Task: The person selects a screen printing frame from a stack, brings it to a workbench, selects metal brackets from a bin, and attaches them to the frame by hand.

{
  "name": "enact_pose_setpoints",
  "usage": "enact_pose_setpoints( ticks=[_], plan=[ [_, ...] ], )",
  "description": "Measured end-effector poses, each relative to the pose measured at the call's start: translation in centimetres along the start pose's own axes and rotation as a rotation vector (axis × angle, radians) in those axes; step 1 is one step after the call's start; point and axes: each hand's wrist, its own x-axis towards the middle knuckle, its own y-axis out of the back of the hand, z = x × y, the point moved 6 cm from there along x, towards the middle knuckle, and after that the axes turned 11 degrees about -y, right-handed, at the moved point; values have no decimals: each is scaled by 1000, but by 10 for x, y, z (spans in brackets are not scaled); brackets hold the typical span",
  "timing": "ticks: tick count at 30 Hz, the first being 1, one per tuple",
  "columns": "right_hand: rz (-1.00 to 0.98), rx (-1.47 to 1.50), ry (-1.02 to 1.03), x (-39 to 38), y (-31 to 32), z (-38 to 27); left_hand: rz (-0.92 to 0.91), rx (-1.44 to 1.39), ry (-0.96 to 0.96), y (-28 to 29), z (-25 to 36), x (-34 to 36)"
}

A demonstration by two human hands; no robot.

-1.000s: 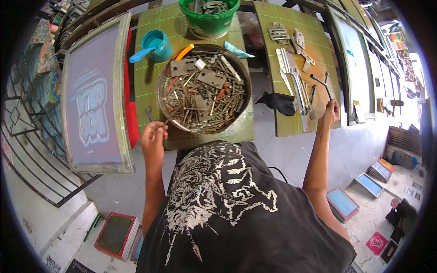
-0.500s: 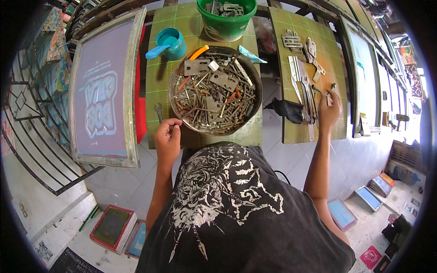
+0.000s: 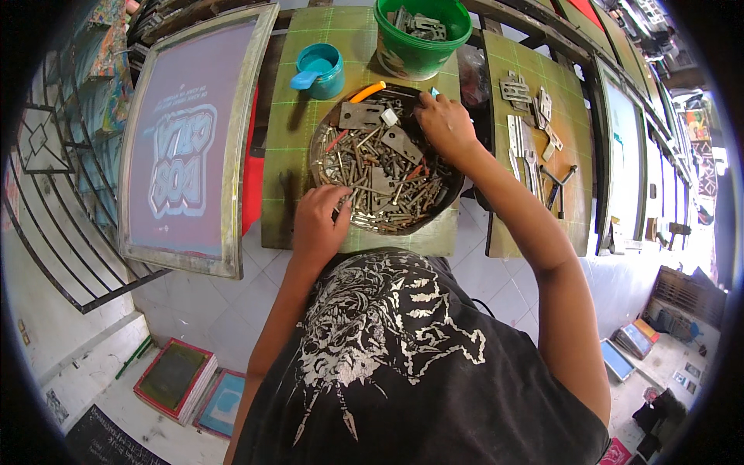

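Observation:
A round metal basin full of screws, bolts and flat metal plates stands on the middle board. My left hand is at its near left rim, fingers curled over the screws; anything between them is too small to make out. At the far right rim, my right hand reaches in with bent, closed fingers; whatever it grips is hidden beneath it. Close to these fingers lie a slotted metal plate and a white block. A three-armed socket wrench lies on the right board.
Behind the basin stand a green bucket of metal parts and a teal cup. Spanners and metal brackets lie on the right board. A framed printing screen is at left.
My right hand has left the right board, where the three-armed wrench now lies, and moved left into the basin. My left hand has shifted from outside the rim onto the screws.

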Motion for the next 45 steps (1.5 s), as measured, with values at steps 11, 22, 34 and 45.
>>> enact_pose_setpoints(
  ticks=[11, 22, 34, 45],
  plan=[
    [-90, 880, -409, -32, 44, 52, -24, -58, -20, 7, 1, 1],
    [-309, 1487, -516, -107, 58, -31, 20, -374, -13, 2, 10, 18],
    [-147, 1121, -238, -121, 65, -59, 177, -1289, 746, -20, -8, -56],
    [-275, 527, 106, -84, 23, -6, 262, -1309, 751, -15, -15, -57]
  ],
)
